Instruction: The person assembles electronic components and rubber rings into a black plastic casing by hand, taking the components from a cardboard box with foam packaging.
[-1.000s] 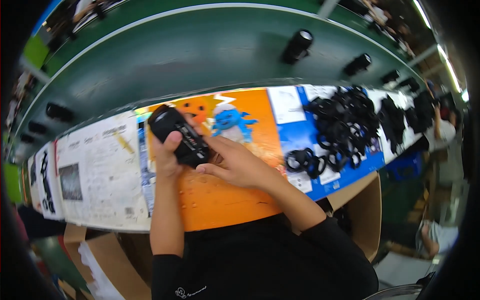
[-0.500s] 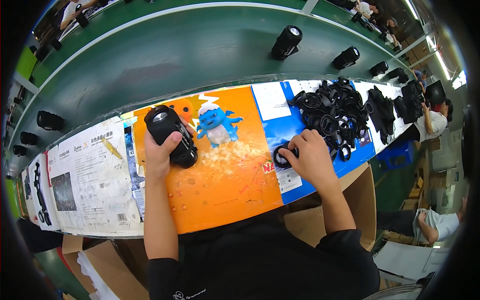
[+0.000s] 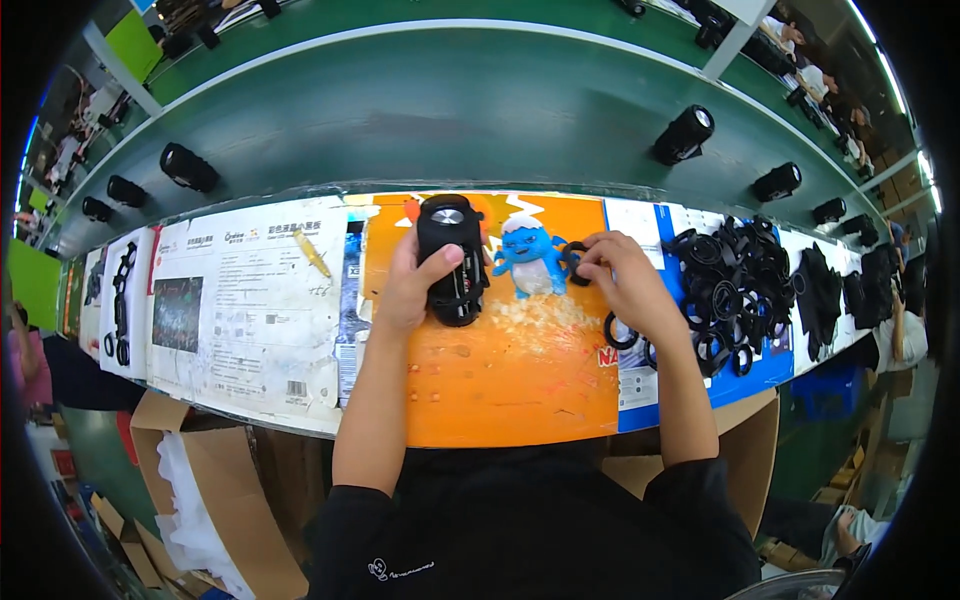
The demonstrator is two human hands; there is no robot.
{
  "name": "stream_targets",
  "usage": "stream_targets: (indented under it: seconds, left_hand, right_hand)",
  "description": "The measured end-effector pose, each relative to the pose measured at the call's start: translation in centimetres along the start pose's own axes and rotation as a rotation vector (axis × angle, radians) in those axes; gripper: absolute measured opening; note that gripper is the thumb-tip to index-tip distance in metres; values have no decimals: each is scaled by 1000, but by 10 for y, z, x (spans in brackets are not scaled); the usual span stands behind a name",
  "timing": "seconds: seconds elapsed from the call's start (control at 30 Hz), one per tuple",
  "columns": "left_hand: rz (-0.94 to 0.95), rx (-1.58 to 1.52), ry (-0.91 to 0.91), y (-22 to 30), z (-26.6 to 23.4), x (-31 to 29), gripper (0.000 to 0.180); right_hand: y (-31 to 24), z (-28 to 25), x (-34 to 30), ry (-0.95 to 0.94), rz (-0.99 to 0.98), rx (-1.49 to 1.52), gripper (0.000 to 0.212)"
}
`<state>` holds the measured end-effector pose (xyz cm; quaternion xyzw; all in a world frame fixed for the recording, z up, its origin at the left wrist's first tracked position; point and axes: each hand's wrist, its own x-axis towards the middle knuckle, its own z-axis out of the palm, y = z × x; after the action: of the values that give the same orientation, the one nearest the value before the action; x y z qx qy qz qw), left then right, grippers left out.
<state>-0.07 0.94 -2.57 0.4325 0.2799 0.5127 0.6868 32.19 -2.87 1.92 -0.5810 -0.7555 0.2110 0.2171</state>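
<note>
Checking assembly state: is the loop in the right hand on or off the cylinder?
Off: the right hand holds the loop visibly apart from the cylinder.

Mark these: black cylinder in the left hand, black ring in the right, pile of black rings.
Black cylinder (image 3: 468, 276): head view, on its side, by the thumb.
Black ring (image 3: 568, 257): head view, on its left rim.
Pile of black rings (image 3: 728, 282): head view, near its middle.
</note>
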Motion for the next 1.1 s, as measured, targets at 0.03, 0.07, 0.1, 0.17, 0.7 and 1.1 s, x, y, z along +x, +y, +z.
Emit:
stream_targets:
  seconds: [0.03,0.07,0.1,0.17,0.7,1.1]
  left_hand:
    - [-1,9,7,2,4,1,74]
    - [-5,40,23,4,9,0,74]
    - [7,62,11,4,8,-2,73]
    - [22,90,-26,5,8,-3,71]
    - [-81,258,-22,6,9,-8,89]
    - [1,308,-20,6,13,-7,99]
  right_hand:
    - [2,9,6,-1,-9,2,10]
    - [3,15,11,11,-50,33,10]
    - [-2,19,17,18,-99,69,11]
    - [-10,16,36,-46,-63,163,13]
    - [-100,-30,97,-344,-389,401,12]
    - [-123,-27,75,-235,-423,205,35]
